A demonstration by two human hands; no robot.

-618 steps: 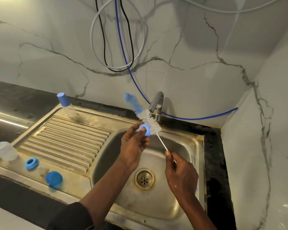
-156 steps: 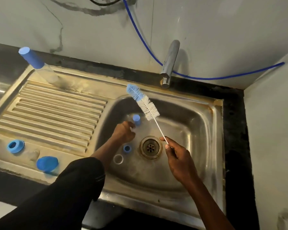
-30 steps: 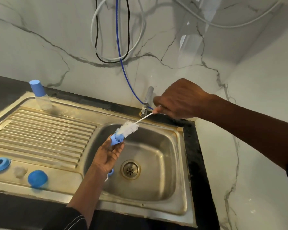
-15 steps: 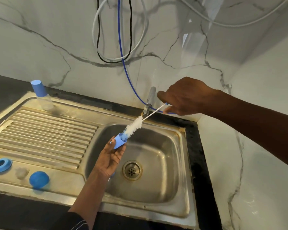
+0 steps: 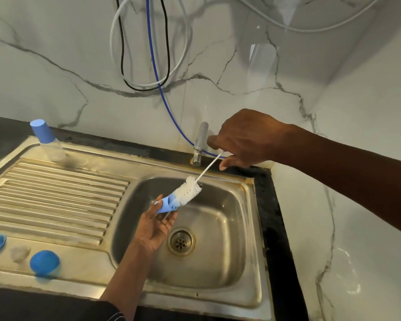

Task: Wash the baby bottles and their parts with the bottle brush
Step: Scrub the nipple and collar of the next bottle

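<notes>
Sink (image 5: 218, 269) fills my view, a steel basin with the drainboard on its left. Right hand (image 5: 245, 137) is up by the tap (image 5: 200, 144), fingers curled tight round the wire handle of the bottle brush (image 5: 186, 191). Left hand (image 5: 154, 230) sits palm up over the basin, fingers nearly straight, thumb and fingertips pinching the blue cap (image 5: 166, 205) — brush tip buried inside it. To do this well, I'd twist the brush as it pumps, hold the cap steady and reach the closed end. Five seconds ago that left hand was down on the basin floor among loose parts and the brush hung free — now both are raised and engaged.
</notes>
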